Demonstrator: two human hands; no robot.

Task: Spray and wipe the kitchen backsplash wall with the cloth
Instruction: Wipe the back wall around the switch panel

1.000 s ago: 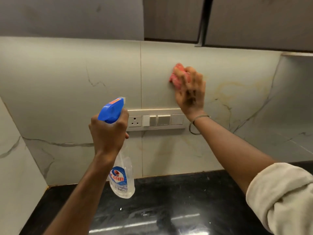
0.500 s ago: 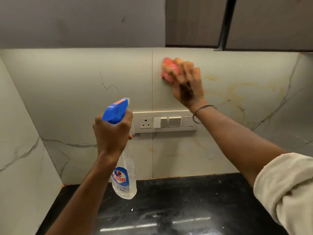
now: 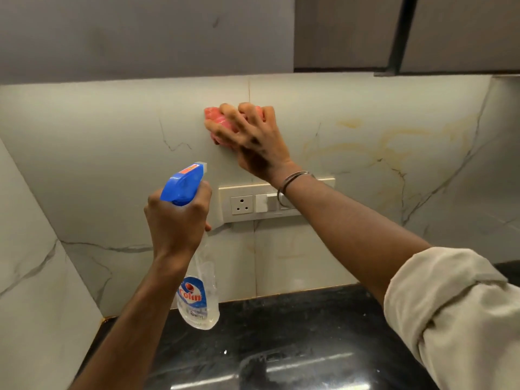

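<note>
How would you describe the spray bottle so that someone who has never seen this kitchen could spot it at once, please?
Start at the pale marble-veined backsplash wall above the black counter. In front of it, left of the cream switch panel, the left hand grips a clear plastic spray bottle. Its bright blue trigger head and blue-and-red label set it apart from the pink cloth under the right hand.
</note>
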